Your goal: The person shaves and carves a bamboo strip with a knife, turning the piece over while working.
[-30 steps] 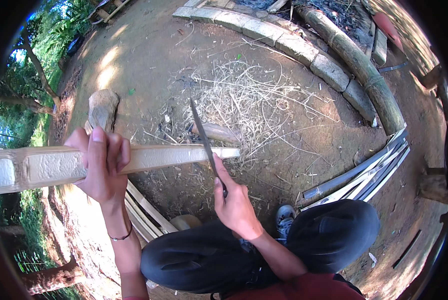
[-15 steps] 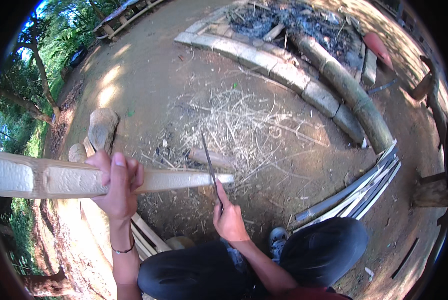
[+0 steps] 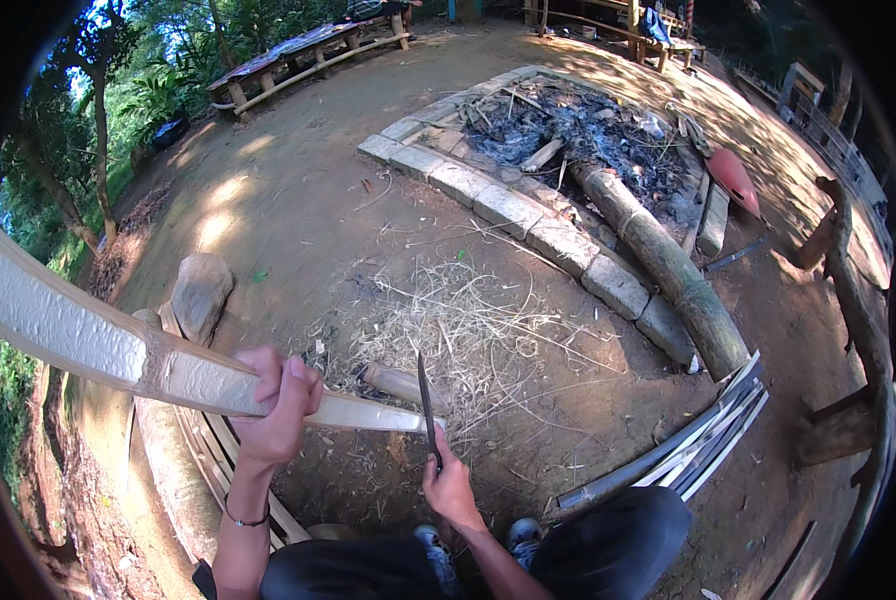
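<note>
**Holding a split bamboo length against a knife blade**

Running in from the left edge, the pale bamboo slat slopes down to the right and ends just beside the knife, near the middle of the view above bare dirt. Beyond it lies a stone-edged fire pit full of ash, with a thick log along its near side and a scatter of dry shavings on the ground between pit and slat. A bundle of finished strips lies to the right, close to the person's dark trouser knee.

The left hand reaches up from the lower edge, forearm nearly upright, its grip wrapped fully round the slat, fingers curled over the top. The right hand sits lower, closed round the knife handle, blade pointing straight up and meeting the slat's tip.

Compared with half a second ago, the slat's far end has tilted higher on the left, and the left hand sits further right.
</note>
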Available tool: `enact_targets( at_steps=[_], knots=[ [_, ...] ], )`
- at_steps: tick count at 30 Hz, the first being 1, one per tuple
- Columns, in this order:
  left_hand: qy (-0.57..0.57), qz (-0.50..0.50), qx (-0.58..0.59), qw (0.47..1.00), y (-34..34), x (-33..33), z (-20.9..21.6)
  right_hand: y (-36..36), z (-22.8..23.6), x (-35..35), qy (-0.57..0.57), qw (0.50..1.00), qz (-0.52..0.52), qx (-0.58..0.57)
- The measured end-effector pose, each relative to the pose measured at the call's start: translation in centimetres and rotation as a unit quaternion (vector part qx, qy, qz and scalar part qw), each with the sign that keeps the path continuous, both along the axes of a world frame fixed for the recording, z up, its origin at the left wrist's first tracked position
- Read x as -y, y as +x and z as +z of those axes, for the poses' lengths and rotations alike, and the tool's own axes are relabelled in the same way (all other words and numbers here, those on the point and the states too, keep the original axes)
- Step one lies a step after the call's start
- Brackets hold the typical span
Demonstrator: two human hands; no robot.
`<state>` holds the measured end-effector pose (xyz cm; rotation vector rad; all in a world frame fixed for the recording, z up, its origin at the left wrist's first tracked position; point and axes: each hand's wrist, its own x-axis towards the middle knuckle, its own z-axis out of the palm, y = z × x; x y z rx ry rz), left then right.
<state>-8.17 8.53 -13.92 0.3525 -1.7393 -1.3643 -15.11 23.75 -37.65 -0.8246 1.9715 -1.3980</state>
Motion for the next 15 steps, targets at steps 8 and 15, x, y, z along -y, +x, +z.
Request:
enact_targets(
  at_steps=[8,15],
  knots=[
    [0.088,0.001,-0.063,0.994,2.4,1.2,0.5,0.0,8.6,-0.5,-0.065,0.992,0.052,0.095],
    [0.070,-0.155,-0.014,0.985,2.5,3.2,1.4,1.2,6.8,0.3,-0.063,0.992,0.051,0.099]
  ],
)
